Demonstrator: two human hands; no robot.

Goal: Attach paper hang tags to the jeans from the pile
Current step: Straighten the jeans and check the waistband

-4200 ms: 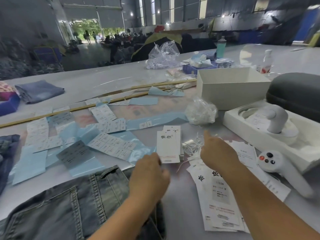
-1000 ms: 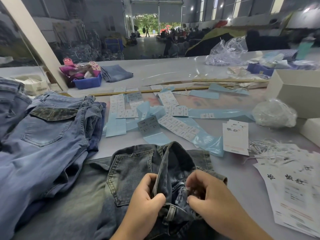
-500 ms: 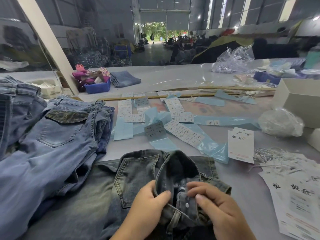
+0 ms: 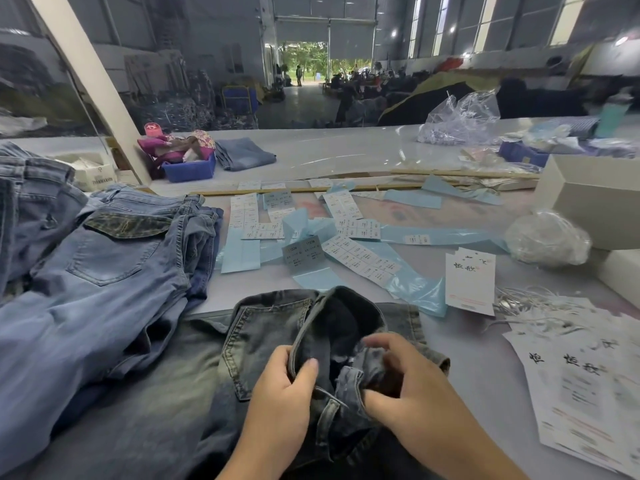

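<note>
Your right hand (image 4: 412,386) thumb now pinching dark jeans (image 4: 270,327) waistband, left hand (image 4: 284,386) gripping it too, blue bin (image 4: 188,169) holding pink items, hang tags (image 4: 469,282) printed, possibly Chinese characters.

Table (image 4: 346,157): pale grey, glossy.
Dark jeans (image 4: 180,393): near edge, middle.
Blue jeans pile (image 4: 104,271): left of the dark jeans.
Sticker sheets (image 4: 360,258): beyond the dark jeans.
Hang tags (image 4: 470,282): right of the sticker sheets.
White box (image 4: 595,199): far right of the dark jeans.
</note>
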